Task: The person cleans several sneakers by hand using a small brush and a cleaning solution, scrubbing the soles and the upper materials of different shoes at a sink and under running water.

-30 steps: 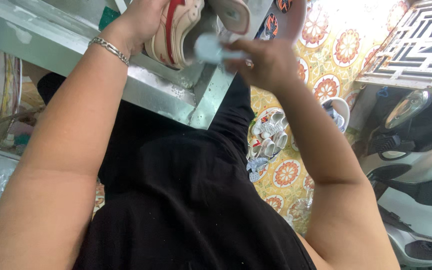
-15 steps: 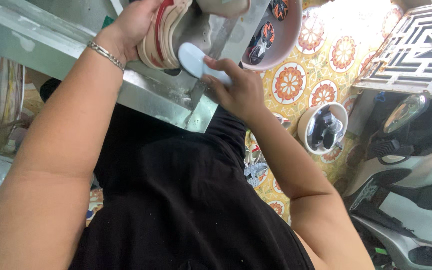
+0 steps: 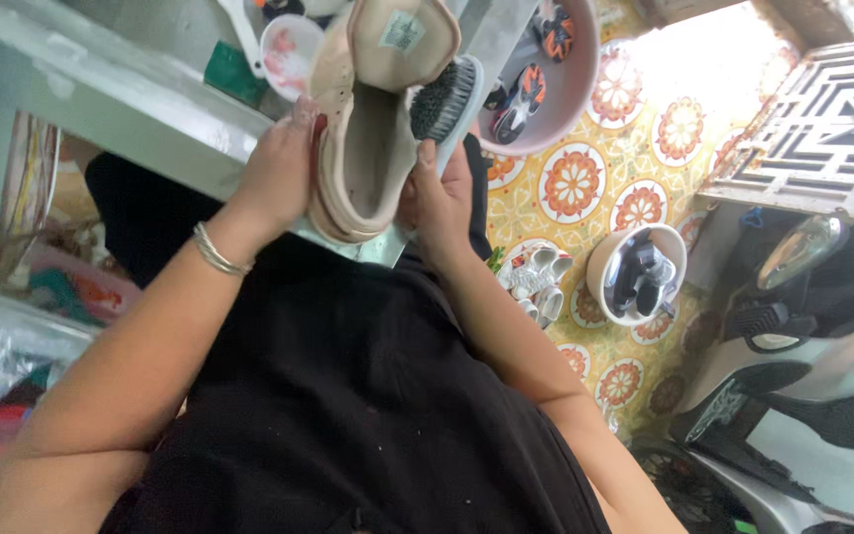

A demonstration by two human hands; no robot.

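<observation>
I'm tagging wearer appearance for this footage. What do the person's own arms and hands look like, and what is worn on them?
Both arms are bare to the upper arm, with no sleeves and no gloves. The left hand has a thin silver chain bracelet round its wrist. The right hand shows no bracelet or watch; whether it bears a ring cannot be told. The person wears a black top.

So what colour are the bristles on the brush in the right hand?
Dark grey to black bristles, set in a pale blue-white brush back; the head view shows them.
</observation>
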